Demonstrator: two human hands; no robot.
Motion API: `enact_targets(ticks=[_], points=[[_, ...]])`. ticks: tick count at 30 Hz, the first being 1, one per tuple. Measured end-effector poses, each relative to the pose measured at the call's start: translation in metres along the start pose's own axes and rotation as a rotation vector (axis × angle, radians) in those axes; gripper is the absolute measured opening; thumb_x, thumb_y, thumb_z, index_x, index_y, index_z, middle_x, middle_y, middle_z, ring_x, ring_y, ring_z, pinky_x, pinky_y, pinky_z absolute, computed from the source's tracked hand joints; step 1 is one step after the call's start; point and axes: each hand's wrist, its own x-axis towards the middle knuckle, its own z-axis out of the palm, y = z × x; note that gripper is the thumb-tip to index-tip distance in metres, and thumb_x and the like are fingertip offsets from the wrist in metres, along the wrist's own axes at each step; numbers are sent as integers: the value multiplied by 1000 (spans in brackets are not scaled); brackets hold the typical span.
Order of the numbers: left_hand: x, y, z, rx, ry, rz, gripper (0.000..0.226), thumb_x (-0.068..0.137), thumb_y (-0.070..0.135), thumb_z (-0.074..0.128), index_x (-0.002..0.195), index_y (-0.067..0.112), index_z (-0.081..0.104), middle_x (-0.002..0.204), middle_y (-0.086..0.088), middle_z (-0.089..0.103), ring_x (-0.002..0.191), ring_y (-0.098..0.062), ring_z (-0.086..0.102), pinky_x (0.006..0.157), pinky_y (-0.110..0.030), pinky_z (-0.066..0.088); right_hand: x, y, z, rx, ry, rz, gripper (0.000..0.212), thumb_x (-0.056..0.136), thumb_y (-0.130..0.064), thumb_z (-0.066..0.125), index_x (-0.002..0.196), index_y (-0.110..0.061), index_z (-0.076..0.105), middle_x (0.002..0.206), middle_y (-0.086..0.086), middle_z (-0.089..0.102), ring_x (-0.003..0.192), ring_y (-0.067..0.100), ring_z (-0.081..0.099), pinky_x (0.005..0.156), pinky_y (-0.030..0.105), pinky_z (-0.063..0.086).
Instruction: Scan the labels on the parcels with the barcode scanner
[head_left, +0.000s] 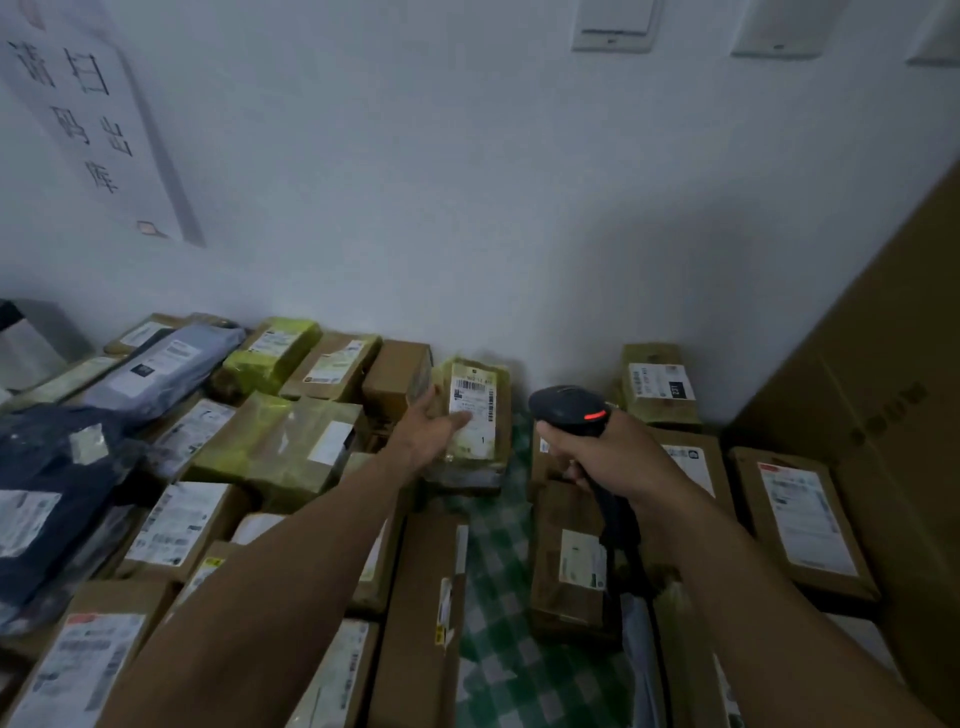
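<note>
My left hand (434, 428) holds a small tape-wrapped parcel (475, 415) tilted up, thumb on its white barcode label, fingers behind its left side. My right hand (608, 457) grips the handle of a black barcode scanner (569, 408), whose head with a lit red mark sits just right of that parcel and points away from me. Many other labelled parcels lie on the table, cardboard boxes and grey and dark plastic bags, such as a brown box (571, 556) under the scanner.
A green-checked tablecloth (498, 571) shows in the gap between parcel rows. A white wall (467, 208) with a paper sign (88, 114) stands behind. A tall cardboard box (893, 415) closes the right side. Parcels (171, 364) crowd the left.
</note>
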Motion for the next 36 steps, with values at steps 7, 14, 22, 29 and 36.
enact_targets(ticks=[7, 14, 22, 29, 36], points=[[63, -17, 19, -13, -32, -139, 41, 105, 33, 57, 144, 18, 57, 129, -7, 69, 109, -25, 69, 99, -43, 56, 45, 29, 13, -16, -34, 85, 35, 90, -40, 79, 121, -30, 67, 96, 8, 78, 68, 12, 67, 70, 29, 57], [86, -39, 36, 128, 167, -109, 60, 103, 54, 49, 152, 19, 46, 148, -11, 55, 130, -30, 55, 109, -43, 45, 60, 43, 9, -8, -19, 106, 39, 88, -42, 80, 123, -30, 68, 93, -4, 79, 70, 10, 70, 65, 25, 56], [44, -47, 71, 878, 244, 304, 68, 90, 59, 65, 152, 43, 40, 166, -2, 26, 156, -30, 12, 125, -59, 10, 65, 48, 2, 27, -15, 128, 29, 89, -40, 80, 115, -30, 71, 89, -3, 80, 72, 12, 70, 73, 31, 59], [92, -28, 45, 914, 272, 273, 55, 100, 30, 61, 152, 37, 45, 166, -4, 30, 155, -33, 16, 126, -54, 20, 66, 51, -6, 37, -18, 123, 25, 90, -39, 79, 112, -30, 71, 91, 1, 79, 70, 11, 67, 73, 32, 57], [113, -21, 42, 953, 221, 195, 70, 98, 25, 61, 160, 34, 28, 172, -6, 7, 157, -38, -9, 123, -65, -5, 69, 61, -8, 6, -15, 122, 37, 86, -45, 81, 119, -34, 70, 93, -1, 79, 77, 15, 71, 76, 35, 58]])
